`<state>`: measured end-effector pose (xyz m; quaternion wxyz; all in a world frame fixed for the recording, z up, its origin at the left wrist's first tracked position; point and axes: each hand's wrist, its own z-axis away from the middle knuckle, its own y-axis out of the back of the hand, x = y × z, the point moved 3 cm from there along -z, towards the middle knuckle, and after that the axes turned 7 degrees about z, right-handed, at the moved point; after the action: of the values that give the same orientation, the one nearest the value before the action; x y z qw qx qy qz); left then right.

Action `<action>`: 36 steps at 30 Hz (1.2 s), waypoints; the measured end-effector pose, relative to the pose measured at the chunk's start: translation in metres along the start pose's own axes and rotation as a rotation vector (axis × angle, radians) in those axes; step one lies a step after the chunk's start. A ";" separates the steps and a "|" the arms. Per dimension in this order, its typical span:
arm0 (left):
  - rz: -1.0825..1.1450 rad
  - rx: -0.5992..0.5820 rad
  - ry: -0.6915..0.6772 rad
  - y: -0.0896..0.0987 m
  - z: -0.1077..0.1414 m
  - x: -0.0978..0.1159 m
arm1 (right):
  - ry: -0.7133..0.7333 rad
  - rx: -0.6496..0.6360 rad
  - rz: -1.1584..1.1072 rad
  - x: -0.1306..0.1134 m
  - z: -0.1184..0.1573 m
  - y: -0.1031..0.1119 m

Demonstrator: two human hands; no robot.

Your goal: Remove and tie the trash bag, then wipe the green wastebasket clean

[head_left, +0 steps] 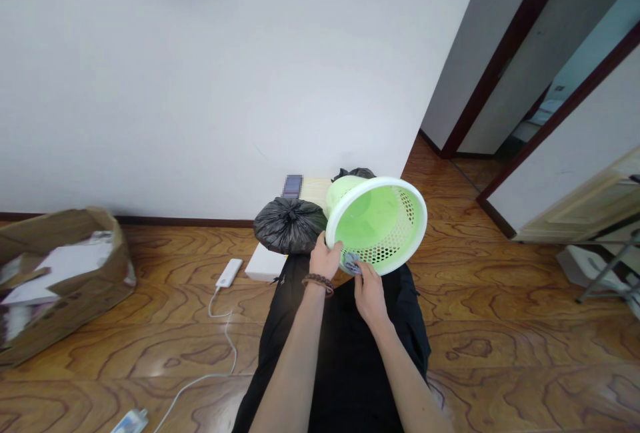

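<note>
A light green plastic basket [373, 209] with a white rim and round holes in its wall lies tilted over my lap, its mouth turned toward me. My left hand [325, 258], with a braided bracelet at the wrist, is closed on the rim at the lower left. At the lower edge of the mouth, my right hand [369, 286] pinches a small crumpled greyish-blue cloth [352, 262] against the rim. Left of the basket sits a knotted black plastic bag [290, 225]. Part of another black bag [361, 172] shows behind the basket.
On the wooden floor at left stands an open cardboard box [107, 279] with papers inside. A white power strip [229, 273] trails a cable across the floor. A white box [265, 263] lies beneath the black bag. The wall rises close ahead; a doorway [505, 66] is at right.
</note>
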<state>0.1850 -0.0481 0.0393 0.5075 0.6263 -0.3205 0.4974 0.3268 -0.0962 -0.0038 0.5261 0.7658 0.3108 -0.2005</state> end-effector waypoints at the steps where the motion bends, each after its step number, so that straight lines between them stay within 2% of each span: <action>1: 0.002 -0.004 -0.003 0.000 0.000 0.001 | 0.002 0.005 -0.007 0.000 0.000 0.000; 16: -0.034 -0.015 -0.003 0.000 -0.001 0.005 | 0.014 0.007 -0.049 -0.005 0.000 0.002; 26: -0.020 -0.027 -0.024 -0.002 0.002 0.007 | 0.027 -0.040 -0.056 -0.034 -0.002 0.019; 31: -0.017 -0.029 -0.015 -0.001 0.002 0.003 | 0.007 -0.026 -0.018 -0.021 -0.002 0.013; 36: -0.032 -0.028 0.002 -0.001 0.003 0.004 | -0.196 0.066 -0.045 0.003 -0.002 0.010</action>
<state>0.1884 -0.0503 0.0426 0.5245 0.6236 -0.3169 0.4854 0.3362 -0.0961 0.0019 0.5237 0.7523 0.2682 -0.2963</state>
